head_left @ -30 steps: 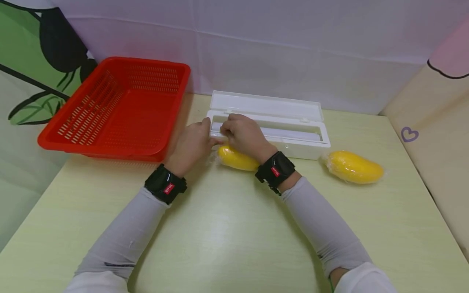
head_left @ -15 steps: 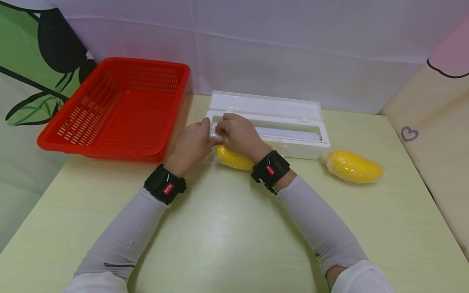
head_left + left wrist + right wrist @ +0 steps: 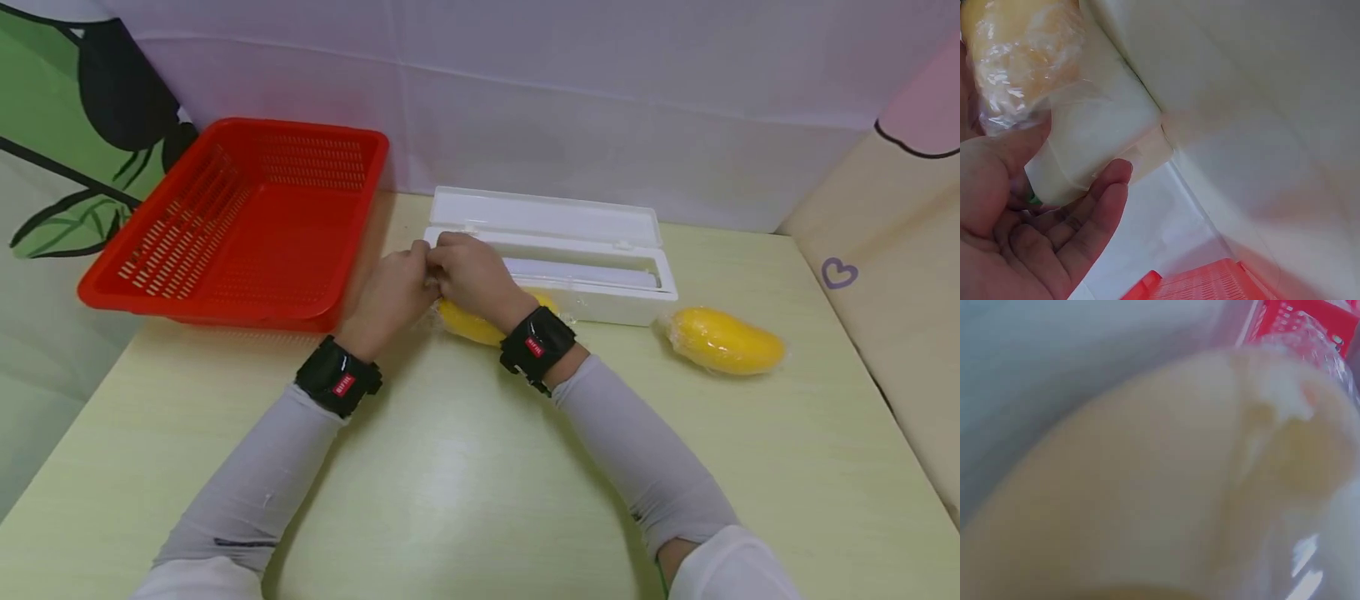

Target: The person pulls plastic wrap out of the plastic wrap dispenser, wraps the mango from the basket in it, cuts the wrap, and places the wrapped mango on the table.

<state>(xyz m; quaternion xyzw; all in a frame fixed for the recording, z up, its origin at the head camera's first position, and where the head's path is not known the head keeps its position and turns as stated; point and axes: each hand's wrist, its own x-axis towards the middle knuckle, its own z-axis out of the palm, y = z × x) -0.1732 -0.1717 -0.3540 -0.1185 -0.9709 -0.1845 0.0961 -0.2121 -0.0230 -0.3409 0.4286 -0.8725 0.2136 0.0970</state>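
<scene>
A long white cling film dispenser (image 3: 630, 310) stands at the back with its lid up and a pale roll (image 3: 585, 273) inside. My left hand (image 3: 393, 287) grips its left end; in the left wrist view the fingers (image 3: 1107, 187) reach the end wall and the thumb lies by clear film. My right hand (image 3: 476, 279) is curled at the dispenser's front edge, right beside the left hand, its fingertips hidden. Under the right hand lies a yellow mango (image 3: 467, 323) in clear film, close against the dispenser. It fills the right wrist view as a blurred mango surface (image 3: 1135, 487).
A red plastic basket (image 3: 288, 225) stands at the left behind the left arm. Another film-wrapped yellow mango (image 3: 723, 340) lies right of the dispenser. A pale cloth backdrop (image 3: 562, 108) rises close behind the dispenser.
My right hand has slid left along the dispenser's front edge until it meets the left hand, uncovering more of the roll and the mango's right end. The left hand has stayed in place.
</scene>
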